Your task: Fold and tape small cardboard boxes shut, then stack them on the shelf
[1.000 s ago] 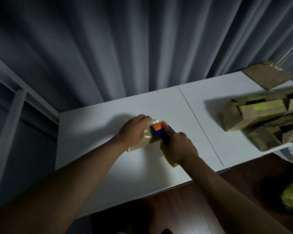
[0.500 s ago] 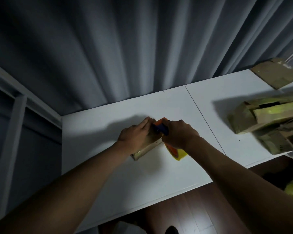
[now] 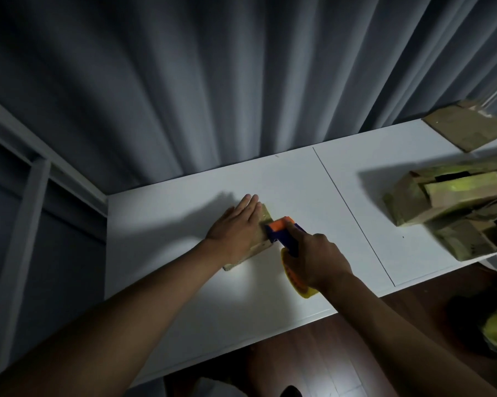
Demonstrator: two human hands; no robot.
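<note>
Right grip (image 3: 313, 259) runs tape dispenser (image 3: 281, 233) over flat brown box (image 3: 263, 217).

The left hand (image 3: 236, 224) has flattened, fingers straight, palm pressing the small cardboard box (image 3: 263, 216). The right hand (image 3: 313, 259) has drawn the tape dispenser (image 3: 283, 232) back toward the person, exposing its orange head and yellow tape roll (image 3: 300, 287).

matt brown cardboard box (image 3: 263, 219), glossy plastic tape dispenser (image 3: 281, 229), smooth white table (image 3: 184, 213), pleated cloth curtain (image 3: 213, 81)
</note>
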